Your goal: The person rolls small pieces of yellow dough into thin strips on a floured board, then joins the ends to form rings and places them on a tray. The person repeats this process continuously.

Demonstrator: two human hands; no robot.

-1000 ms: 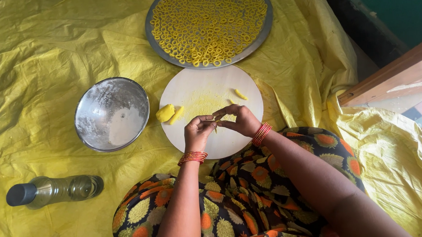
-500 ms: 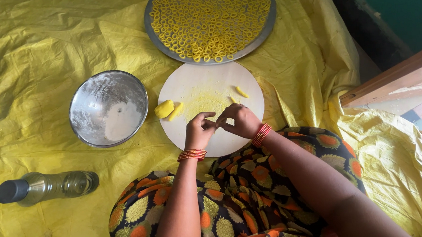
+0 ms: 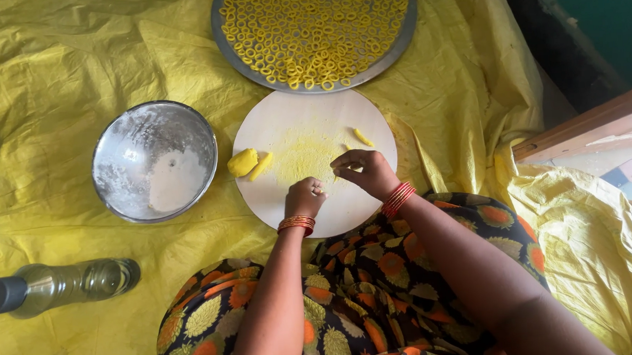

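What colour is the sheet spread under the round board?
Yellow: the crinkled sheet under the round board, clearest in the head view.

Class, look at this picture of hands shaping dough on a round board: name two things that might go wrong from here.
The bottle lies on its side on the yellow sheet near the knee; a nudge might roll it. The dough lump sits close to the round board's left edge and might slip off while the left hand and right hand work.
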